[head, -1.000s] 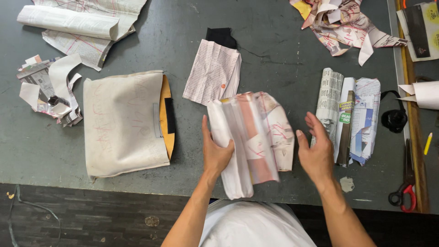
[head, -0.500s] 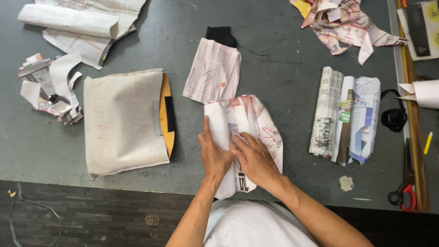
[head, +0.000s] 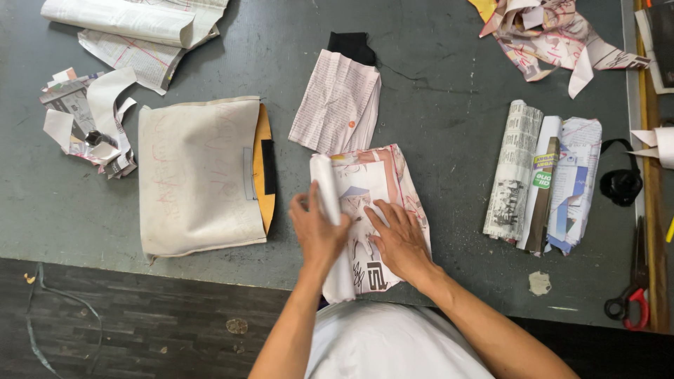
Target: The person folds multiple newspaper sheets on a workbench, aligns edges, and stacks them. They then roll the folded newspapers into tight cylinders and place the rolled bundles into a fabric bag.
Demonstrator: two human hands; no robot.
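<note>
Left hand point(head: 317, 231) curled, right hand point(head: 400, 241) flat, fingers spread.

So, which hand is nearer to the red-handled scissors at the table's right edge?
Right. The right hand presses flat on the folded printed paper, on the side toward the red-handled scissors; the left hand grips its rolled left edge, farther away.

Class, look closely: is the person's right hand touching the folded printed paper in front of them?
Touching. The head view shows the right hand lying flat on the folded printed paper, fingers spread across its surface.
</note>
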